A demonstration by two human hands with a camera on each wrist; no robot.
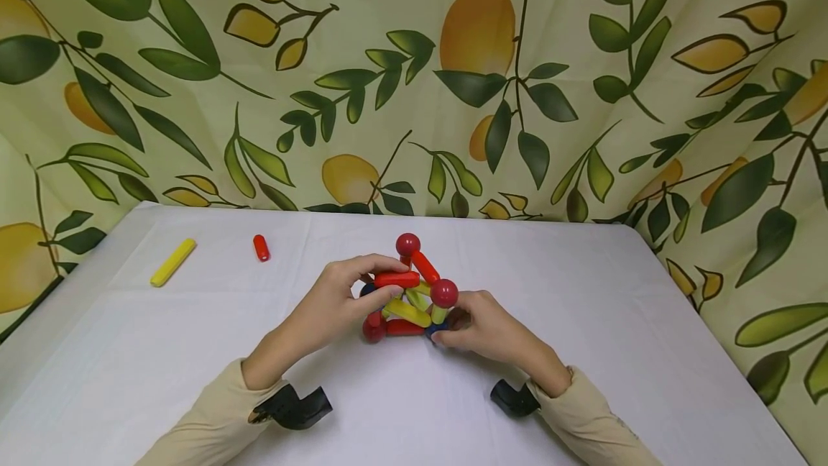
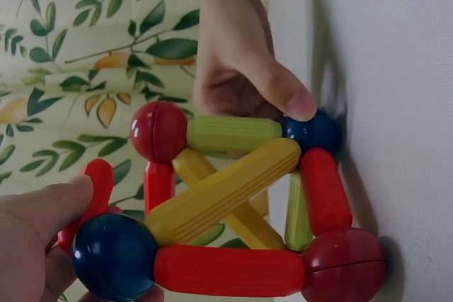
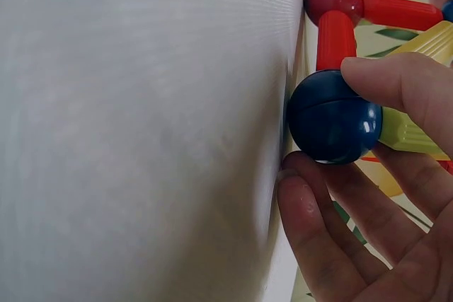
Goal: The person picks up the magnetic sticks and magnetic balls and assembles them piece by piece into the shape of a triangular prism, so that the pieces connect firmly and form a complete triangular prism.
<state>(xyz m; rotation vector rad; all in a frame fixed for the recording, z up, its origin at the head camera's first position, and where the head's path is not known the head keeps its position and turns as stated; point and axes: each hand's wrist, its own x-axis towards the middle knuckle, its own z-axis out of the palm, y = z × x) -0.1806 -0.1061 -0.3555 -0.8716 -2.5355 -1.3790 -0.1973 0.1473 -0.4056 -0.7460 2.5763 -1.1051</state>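
A box-like frame of magnetic rods and balls stands on the white table, with red balls [image 1: 444,293] and blue balls at its corners. My left hand [image 1: 336,290] pinches a short red rod [image 1: 397,279] across the top left of it. In the left wrist view that rod lies beside a dark blue ball [image 2: 115,256]; whether they touch I cannot tell. Low on the right, my right hand [image 1: 488,326] holds another blue ball [image 3: 335,117] between thumb and fingers. Yellow rods [image 2: 223,192] run diagonally across the frame's sides. Some far-side parts are hidden.
A loose yellow rod [image 1: 173,262] and a short red rod [image 1: 261,247] lie at the back left of the white table [image 1: 582,265]. A leaf-and-fruit patterned curtain [image 1: 388,113] hangs behind the table's back edge. Black wrist mounts [image 1: 294,407] sit by both sleeves.
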